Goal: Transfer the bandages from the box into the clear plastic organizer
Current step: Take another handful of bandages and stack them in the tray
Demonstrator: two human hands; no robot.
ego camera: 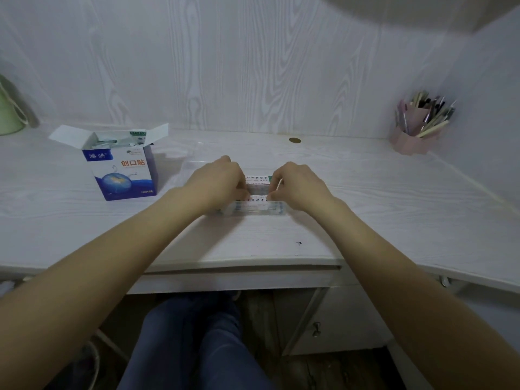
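A blue and white bandage box (125, 171) stands open on the left of the desk, with wrapped bandages showing in its top. The clear plastic organizer (253, 208) lies at the desk's middle, its open lid (194, 164) stretching behind. Inside it lie stacks of white bandages (257, 187). My left hand (218, 180) and my right hand (295, 182) reach into the organizer from either side, fingers curled down onto the two ends of a bandage stack. The fingertips are hidden behind the knuckles.
A pink pen holder (416, 135) full of pens stands at the back right. A green container (9, 114) sits at the far left edge. A small brass disc (294, 140) lies behind the organizer. The desk's front edge (242, 264) is close to me.
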